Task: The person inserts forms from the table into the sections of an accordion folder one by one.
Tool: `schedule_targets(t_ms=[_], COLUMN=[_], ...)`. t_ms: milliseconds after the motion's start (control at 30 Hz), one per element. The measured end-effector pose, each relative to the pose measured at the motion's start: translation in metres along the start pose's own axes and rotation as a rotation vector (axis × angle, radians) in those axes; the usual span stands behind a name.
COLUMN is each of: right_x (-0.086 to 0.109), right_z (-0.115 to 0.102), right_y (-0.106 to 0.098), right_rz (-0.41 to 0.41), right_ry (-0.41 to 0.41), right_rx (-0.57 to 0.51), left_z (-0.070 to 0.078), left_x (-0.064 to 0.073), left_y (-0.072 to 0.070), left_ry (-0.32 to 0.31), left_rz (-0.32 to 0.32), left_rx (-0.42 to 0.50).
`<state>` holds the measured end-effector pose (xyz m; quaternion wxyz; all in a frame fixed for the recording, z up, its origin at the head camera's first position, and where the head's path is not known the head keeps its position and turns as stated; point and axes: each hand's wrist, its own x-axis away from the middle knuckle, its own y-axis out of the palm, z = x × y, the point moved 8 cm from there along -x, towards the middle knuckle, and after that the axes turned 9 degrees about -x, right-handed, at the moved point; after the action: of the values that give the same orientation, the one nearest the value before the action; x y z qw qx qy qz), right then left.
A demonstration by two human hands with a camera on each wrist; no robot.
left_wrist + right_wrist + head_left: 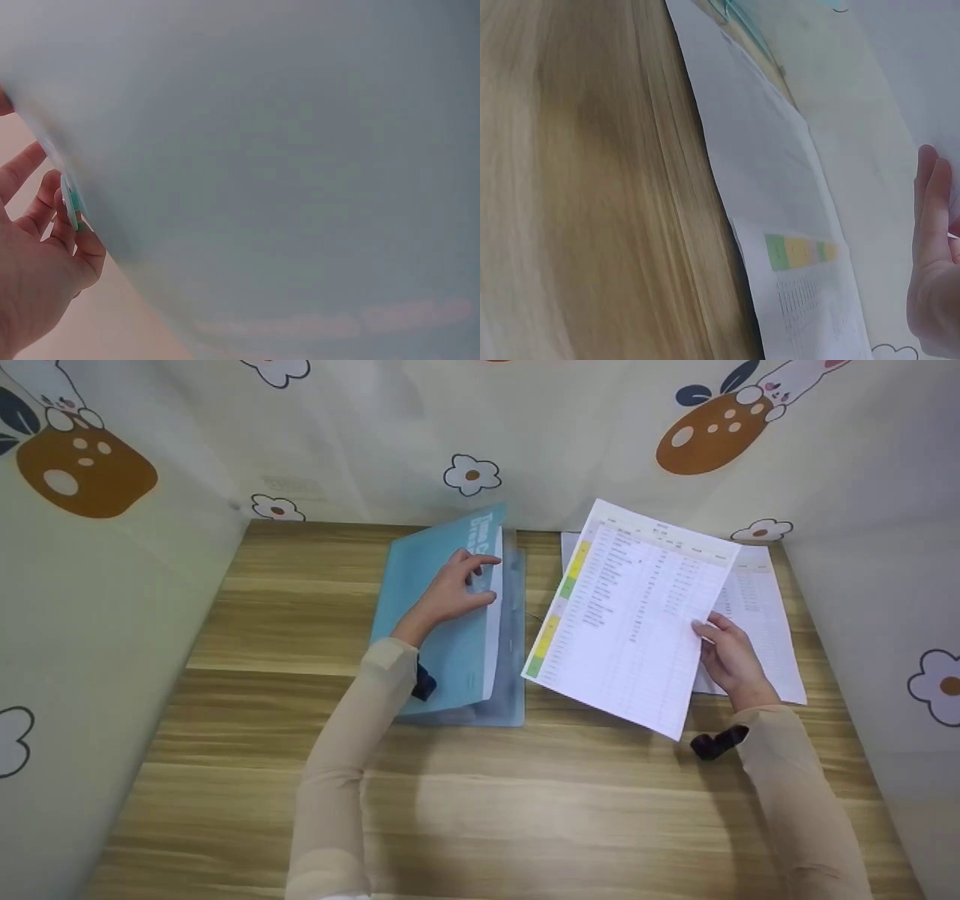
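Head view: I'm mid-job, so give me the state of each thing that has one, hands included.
Blue folder: partly open, front cover raised
Left hand: fingers at the cover's free edge
Printed sheet: lifted and tilted
Right hand: holding that sheet by its right edge
Other paper: lying on the table, partly hidden by the lifted sheet

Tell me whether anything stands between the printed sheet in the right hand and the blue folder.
In the head view, only wooden tabletop shows in the gap between the printed sheet and the blue folder. At the folder's edge facing the sheet, the left hand and partly raised cover may get in the way.
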<state>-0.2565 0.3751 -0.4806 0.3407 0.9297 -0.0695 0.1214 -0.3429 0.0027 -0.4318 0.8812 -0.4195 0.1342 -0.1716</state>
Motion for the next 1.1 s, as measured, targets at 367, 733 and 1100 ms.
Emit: schedule_targets(t_ms=[367,733,1100], right_x=[-0.006,-0.008,-0.008], right_z=[0.015,0.032,0.042], right_y=[0.007,0.014,0.023], right_rz=[0.058,0.063,0.043], right_ry=[0.008,0.035,0.052], right_rx=[0.020,0.064,0.106], left_z=[0.002,0.001,-0.001], left_x=[0.000,0.001,0.001], left_y=[-0.001,-0.001,-0.001], left_ry=[0.023,0.004,-0.016], left_rz=[0.009,0.002,-0.008], left_rx=[0.018,0.002,0.009])
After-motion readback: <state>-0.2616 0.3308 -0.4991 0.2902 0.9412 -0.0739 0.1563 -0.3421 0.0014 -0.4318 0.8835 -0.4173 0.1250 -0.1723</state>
